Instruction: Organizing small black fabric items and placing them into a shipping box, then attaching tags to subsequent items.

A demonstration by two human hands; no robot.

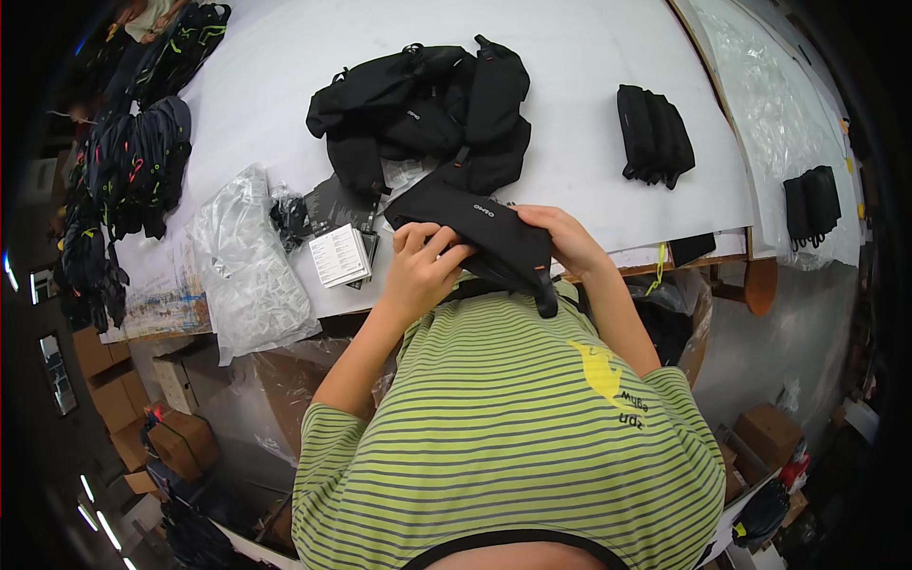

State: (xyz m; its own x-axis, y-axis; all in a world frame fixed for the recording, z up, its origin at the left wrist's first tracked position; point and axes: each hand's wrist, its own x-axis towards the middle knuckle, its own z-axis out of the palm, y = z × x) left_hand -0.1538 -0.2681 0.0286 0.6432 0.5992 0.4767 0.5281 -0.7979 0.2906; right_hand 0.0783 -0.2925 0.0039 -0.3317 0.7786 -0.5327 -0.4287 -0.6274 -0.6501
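Both hands' grip, left hand (418,271) and right hand (560,237), clamped on black pouch (475,228)

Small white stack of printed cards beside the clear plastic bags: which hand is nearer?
Left. The left hand grips the black fabric pouch just right of the white card stack; the right hand holds the pouch's far side.

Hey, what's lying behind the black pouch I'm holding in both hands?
Behind the black pouch sits a pile of black bags on the white table. Whatever lies beneath the pile is covered.
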